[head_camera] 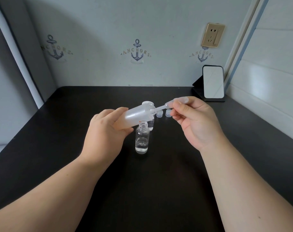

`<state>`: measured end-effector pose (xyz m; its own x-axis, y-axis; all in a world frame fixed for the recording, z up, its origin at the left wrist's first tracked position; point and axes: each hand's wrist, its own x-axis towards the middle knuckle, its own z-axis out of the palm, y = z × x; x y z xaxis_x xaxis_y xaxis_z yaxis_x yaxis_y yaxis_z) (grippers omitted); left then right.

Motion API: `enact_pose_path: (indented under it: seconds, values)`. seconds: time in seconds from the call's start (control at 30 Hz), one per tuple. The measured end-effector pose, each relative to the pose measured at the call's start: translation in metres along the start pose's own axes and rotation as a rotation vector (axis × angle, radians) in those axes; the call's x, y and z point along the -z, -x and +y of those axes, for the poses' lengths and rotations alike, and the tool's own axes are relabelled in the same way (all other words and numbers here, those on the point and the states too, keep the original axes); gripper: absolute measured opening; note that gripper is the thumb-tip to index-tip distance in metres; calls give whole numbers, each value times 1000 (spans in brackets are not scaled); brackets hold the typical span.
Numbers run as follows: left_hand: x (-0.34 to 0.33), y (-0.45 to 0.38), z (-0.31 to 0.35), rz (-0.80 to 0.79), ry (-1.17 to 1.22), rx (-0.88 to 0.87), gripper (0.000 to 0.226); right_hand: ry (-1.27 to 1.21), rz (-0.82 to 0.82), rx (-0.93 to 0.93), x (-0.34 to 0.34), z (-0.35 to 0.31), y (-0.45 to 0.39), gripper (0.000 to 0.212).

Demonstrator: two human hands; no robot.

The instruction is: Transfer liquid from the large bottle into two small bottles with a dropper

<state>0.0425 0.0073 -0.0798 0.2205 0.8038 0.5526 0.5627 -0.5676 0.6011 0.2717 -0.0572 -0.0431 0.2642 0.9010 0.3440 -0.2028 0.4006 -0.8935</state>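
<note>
- Two hands are working above a dark worktop (159, 181), both with a grip on something.
- Left hand (105, 131) is holding the large frosted plastic bottle (135, 116), fingers wrapping around its lower body; the bottle is tilting nearly on its side, its open mouth pointing right and slightly up.
- Right hand (192, 121) is pinching the bulb of a clear plastic dropper (169, 105) between thumb and fingertips; the dropper's thin tip is going into the large bottle's mouth.
- Near small clear bottle (142, 139) is standing upright and uncapped on the worktop, just below the tilted bottle, with a little clear liquid sitting at its bottom.
- Second small clear bottle (151, 125) is standing behind it, mostly hiding behind the large bottle; its fill level cannot be told.
- Two small translucent caps (164, 113) are lying side by side on the worktop behind the bottles, just beneath the dropper.
- One white round lid (146, 103) is peeking out behind the large bottle's mouth.
- Small standing mirror (213, 82) is sitting at the far right corner; a gold wall socket (213, 35) is showing above it on wallpaper with anchor prints (136, 51).
</note>
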Motion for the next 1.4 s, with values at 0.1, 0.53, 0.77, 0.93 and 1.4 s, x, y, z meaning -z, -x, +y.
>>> enact_pose_path:
  seconds: [0.1,0.53,0.77,0.93,1.4]
  values:
    - [0,0,0,-2,2,1,50,45,-8,-33,0,2,1,6]
    - [-1,0,-1,12,6,26,51,16,49,-87,1,-2,0,7]
    - [-1,-1,0,12,-10,48,53,-54,96,-92,3,-2,-1,6]
    - [1,-2,1,17,-13,74,52,-180,183,-103,7,-3,-3,17]
    - [3,-4,1,52,48,162,51,-420,484,-63,18,-12,-5,21]
